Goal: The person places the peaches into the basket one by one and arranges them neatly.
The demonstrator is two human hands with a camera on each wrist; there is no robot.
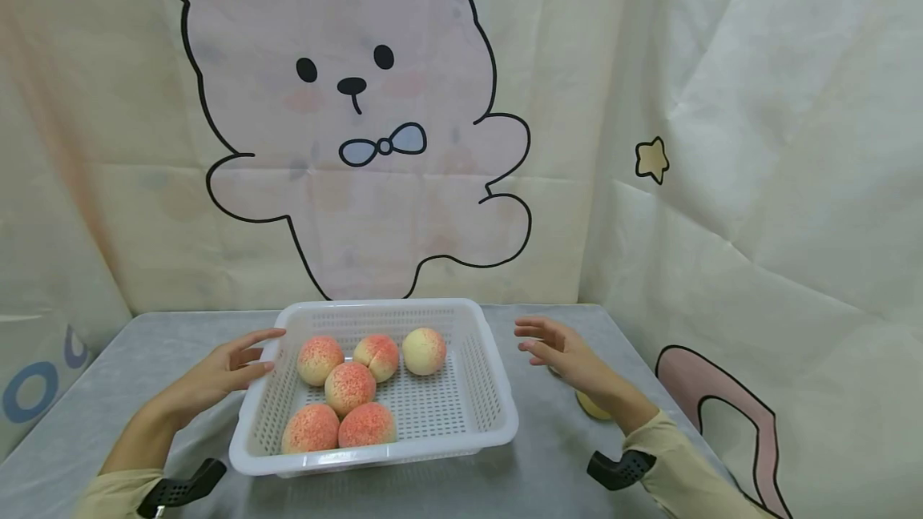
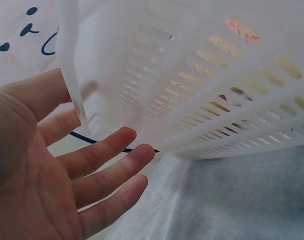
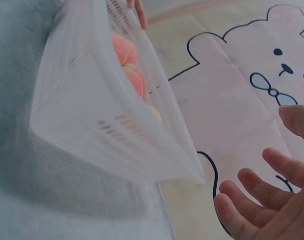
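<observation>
A white perforated plastic basket (image 1: pixel 497 415) stands on the grey-covered table, holding several peaches (image 1: pixel 350 388) in pink and yellow. One paler peach (image 1: pixel 425 351) lies at the back, right of the others. My left hand (image 1: pixel 227 367) touches the basket's left rim with thumb and index finger; in the left wrist view its other fingers (image 2: pixel 109 182) extend loosely beside the outer wall. Off the basket's right side, my right hand (image 1: pixel 558 351) hovers with spread, slightly bent fingers and holds nothing. The right wrist view shows a gap between these fingers (image 3: pixel 264 190) and the basket.
A yellow rounded thing (image 1: pixel 593 407) lies on the table (image 1: pixel 548 471), partly hidden under my right forearm. Behind the table hangs a pale curtain (image 1: pixel 562 183) with a cartoon bear, and another hanging (image 1: pixel 757 183) closes off the right side. Black cameras (image 1: pixel 622 469) sit on both wrists.
</observation>
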